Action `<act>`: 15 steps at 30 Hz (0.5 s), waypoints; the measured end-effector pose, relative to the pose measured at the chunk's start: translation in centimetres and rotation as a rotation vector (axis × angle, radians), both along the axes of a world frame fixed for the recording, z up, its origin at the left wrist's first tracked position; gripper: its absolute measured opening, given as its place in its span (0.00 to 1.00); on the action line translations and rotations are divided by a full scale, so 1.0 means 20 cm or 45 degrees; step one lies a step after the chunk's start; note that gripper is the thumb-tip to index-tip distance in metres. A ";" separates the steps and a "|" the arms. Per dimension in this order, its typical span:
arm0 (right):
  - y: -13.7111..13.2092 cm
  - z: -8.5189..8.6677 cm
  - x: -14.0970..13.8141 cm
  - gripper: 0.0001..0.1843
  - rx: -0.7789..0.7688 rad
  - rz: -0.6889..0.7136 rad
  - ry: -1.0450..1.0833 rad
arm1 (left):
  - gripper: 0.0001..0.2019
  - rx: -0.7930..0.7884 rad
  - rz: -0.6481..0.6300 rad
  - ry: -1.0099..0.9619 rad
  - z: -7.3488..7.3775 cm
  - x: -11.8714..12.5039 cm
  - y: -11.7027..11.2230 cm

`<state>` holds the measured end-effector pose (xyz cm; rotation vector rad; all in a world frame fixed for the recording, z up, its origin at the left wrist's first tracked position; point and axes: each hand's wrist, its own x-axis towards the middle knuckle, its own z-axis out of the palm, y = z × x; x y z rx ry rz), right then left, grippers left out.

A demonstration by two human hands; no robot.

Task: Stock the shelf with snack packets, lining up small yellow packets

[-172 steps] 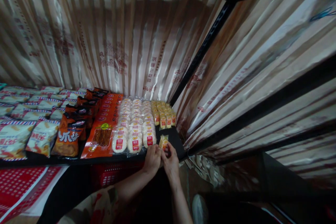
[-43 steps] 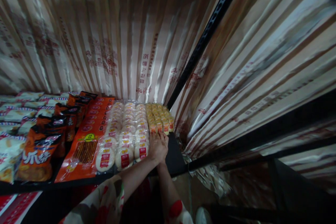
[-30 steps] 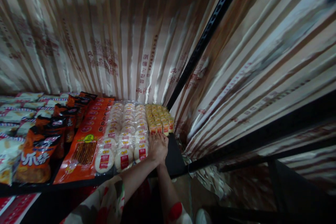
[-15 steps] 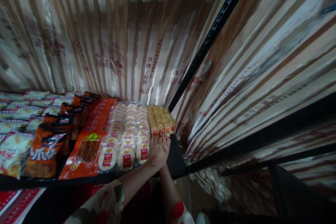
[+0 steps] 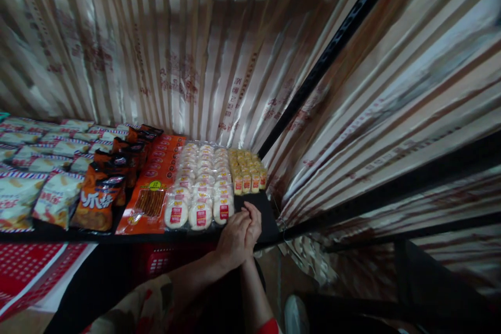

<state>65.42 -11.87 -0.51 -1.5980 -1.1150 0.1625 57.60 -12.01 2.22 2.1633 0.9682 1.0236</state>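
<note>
My left hand [image 5: 231,239] and my right hand [image 5: 254,221] lie together at the front edge of a black shelf [image 5: 263,210], the left partly over the right. Their fingers lie stretched out and I see nothing in them. Just beyond them a bare strip of shelf separates my hands from rows of small yellow packets [image 5: 248,174]. Directly left of my hands stand rows of round white cakes in clear wrap with red labels [image 5: 201,194].
Further left lie long orange packets [image 5: 154,188], orange-and-black snack bags [image 5: 99,195] and white bags with striped edges [image 5: 39,177]. A striped plastic sheet [image 5: 195,52] hangs behind and to the right. A black post [image 5: 321,68] marks the corner. A red crate [image 5: 164,261] sits below.
My hands have drawn back from the yellow packets to the shelf's front edge. Several seconds ago they held one yellow packet; it is out of my hands now.
</note>
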 end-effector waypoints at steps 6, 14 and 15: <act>-0.26 -0.15 -0.30 0.13 0.045 0.172 0.137 | 0.16 0.275 -0.057 -0.011 -0.11 -0.39 -0.26; -0.44 -0.39 -0.62 0.12 -0.367 0.418 0.293 | 0.15 0.123 0.151 0.152 -0.35 -0.69 -0.46; -0.44 -0.41 -0.64 0.12 -0.487 0.460 0.331 | 0.15 0.060 0.159 0.183 -0.38 -0.72 -0.46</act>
